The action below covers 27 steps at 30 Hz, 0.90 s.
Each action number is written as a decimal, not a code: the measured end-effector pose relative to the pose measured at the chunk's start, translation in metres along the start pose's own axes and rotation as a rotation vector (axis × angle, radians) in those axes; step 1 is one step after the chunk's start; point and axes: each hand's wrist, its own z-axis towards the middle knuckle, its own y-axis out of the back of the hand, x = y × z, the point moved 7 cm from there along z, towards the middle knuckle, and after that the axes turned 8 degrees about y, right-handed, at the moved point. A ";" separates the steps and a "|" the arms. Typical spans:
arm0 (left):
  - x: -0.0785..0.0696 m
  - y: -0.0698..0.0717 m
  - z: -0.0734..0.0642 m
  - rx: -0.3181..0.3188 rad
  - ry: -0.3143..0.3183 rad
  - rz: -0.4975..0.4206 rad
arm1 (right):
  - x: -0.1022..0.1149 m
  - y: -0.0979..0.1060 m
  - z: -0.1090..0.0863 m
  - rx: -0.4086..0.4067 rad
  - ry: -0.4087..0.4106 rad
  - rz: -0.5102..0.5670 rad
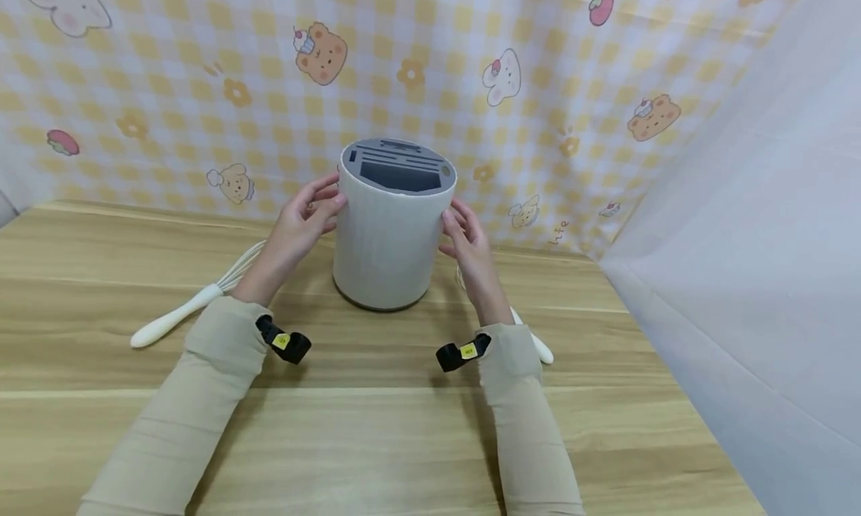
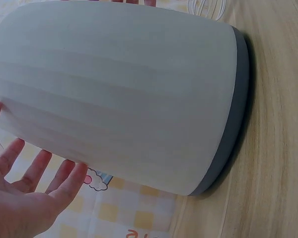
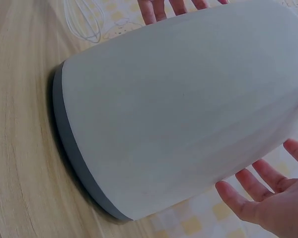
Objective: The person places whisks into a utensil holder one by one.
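Observation:
A cream, round-sided knife holder point(image 1: 386, 239) with a grey slotted top point(image 1: 397, 173) stands upright at the tabletop, between both hands. My left hand point(image 1: 306, 217) holds its upper left side, thumb towards the front and fingertips along the side. The right hand point(image 1: 467, 239) grips the opposite side just below the rim in the same way. Seen in the left wrist view, spread fingers point(image 2: 64, 183) touch the cream wall with their tips. Fingertips of the right hand point(image 3: 268, 193) meet the wall in the right wrist view. A dark grey base band point(image 3: 84, 168) runs round the bottom.
A whisk with a white handle point(image 1: 176, 318) lies on the wooden table point(image 1: 377, 441), partly behind the left forearm. Another white-handled utensil point(image 1: 541, 348) lies to the right, mostly hidden by the right wrist. A checked curtain point(image 1: 430, 75) hangs close behind the holder.

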 end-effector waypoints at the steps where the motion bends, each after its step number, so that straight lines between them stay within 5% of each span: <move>1: 0.000 0.000 0.000 0.000 0.000 0.001 | 0.000 0.000 0.000 -0.001 0.000 0.001; 27: -0.004 -0.003 -0.023 0.016 -0.045 0.014 | 0.005 0.000 -0.020 0.003 -0.007 0.027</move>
